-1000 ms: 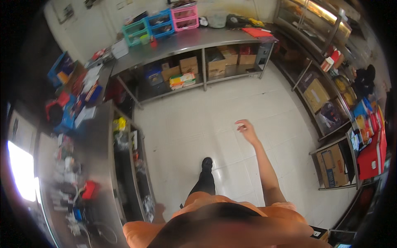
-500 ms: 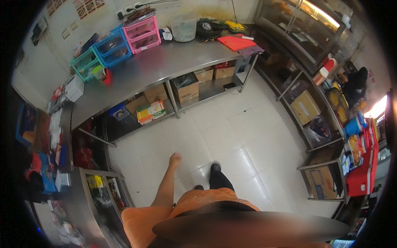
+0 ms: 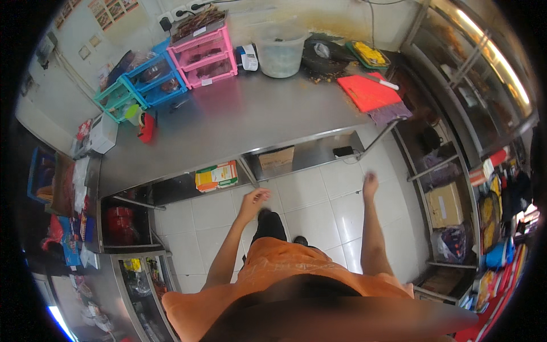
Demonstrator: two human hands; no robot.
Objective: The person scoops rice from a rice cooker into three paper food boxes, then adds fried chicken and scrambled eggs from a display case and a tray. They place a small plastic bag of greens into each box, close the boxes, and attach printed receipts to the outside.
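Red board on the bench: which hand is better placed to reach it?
Probably the right. The right hand is almost straight below the red board in the view; the left hand is farther off, to the left. The left looks empty; the right is too blurred to tell.

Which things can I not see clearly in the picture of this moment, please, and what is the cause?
- Right hand, head view: blurred, so its separate fingers cannot be told.
- Cardboard box under the table, head view: its upper part is hidden by the tabletop's edge.
- Pink drawers, head view: contents too small and dim to identify behind the fronts.
- Red container, head view: cut off by the lens's dark rim.
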